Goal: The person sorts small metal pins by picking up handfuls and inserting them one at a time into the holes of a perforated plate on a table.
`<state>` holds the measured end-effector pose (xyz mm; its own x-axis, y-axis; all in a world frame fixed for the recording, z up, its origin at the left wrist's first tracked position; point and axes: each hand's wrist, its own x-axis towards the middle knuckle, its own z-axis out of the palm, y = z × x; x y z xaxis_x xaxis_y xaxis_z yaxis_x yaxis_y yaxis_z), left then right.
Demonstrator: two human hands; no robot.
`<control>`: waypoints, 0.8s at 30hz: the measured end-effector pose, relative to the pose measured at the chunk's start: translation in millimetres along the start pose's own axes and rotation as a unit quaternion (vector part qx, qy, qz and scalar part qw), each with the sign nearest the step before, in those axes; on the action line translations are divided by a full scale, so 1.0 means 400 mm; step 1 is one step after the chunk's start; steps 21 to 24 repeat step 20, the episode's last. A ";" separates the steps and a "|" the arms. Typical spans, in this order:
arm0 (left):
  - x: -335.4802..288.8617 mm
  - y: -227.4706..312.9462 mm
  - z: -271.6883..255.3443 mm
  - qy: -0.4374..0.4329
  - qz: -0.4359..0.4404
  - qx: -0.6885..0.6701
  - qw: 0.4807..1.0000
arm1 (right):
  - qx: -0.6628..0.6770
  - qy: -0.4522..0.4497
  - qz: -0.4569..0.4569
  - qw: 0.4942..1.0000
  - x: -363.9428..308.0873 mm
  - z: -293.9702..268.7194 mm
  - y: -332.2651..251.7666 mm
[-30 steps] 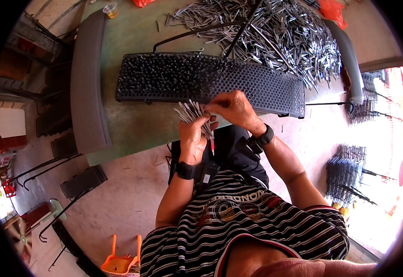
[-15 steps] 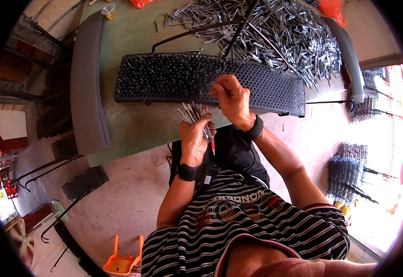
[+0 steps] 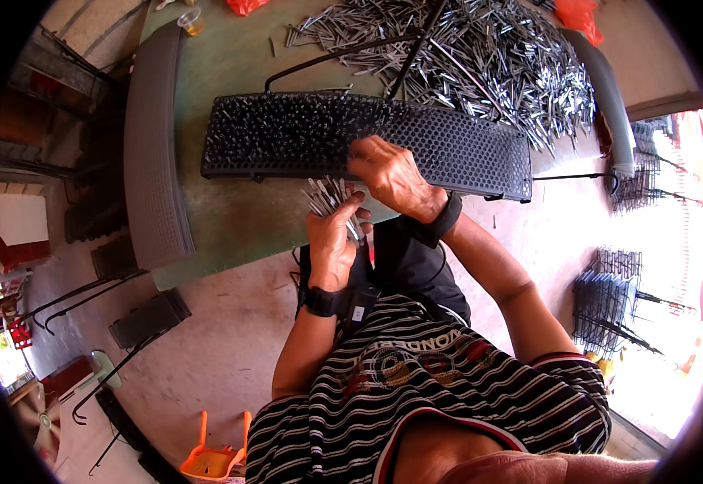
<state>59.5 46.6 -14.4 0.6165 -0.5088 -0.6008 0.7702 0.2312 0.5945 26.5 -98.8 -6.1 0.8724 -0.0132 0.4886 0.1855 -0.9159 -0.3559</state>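
A fanned bunch of thin metal strips (image 3: 324, 196) is gripped in my left hand (image 3: 333, 244), just off the near edge of a long black perforated rack (image 3: 472, 152). The rack's left part is crowded with small shiny pieces standing in its holes; toward the right the holes look bare. My right hand (image 3: 394, 174) is over the rack's near edge, where the filled part ends. Its fingers are curled together and turned down, and what they pinch, if anything, is hidden.
A big heap of loose metal strips (image 3: 513, 77) covers the far right of the green table (image 3: 230, 242). Black bent rods (image 3: 343, 50) rise behind the rack. A grey perforated panel (image 3: 155, 161) lines the table's left side. A plastic cup (image 3: 191, 22) stands far left.
My right hand has moved a little left and turned its knuckles up, closer to the left hand. The left hand, still holding the strips, has shifted slightly left.
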 end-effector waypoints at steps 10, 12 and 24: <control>-0.027 0.061 0.119 -0.050 0.130 0.048 0.989 | 0.855 0.195 0.424 0.225 -0.128 0.086 -0.143; -0.005 0.001 0.112 -0.069 0.203 0.113 0.970 | 0.862 0.226 0.410 0.193 -0.088 0.055 -0.130; 0.027 -0.087 0.118 -0.079 0.150 0.066 0.983 | 0.728 0.191 0.517 0.408 -0.099 -0.038 -0.096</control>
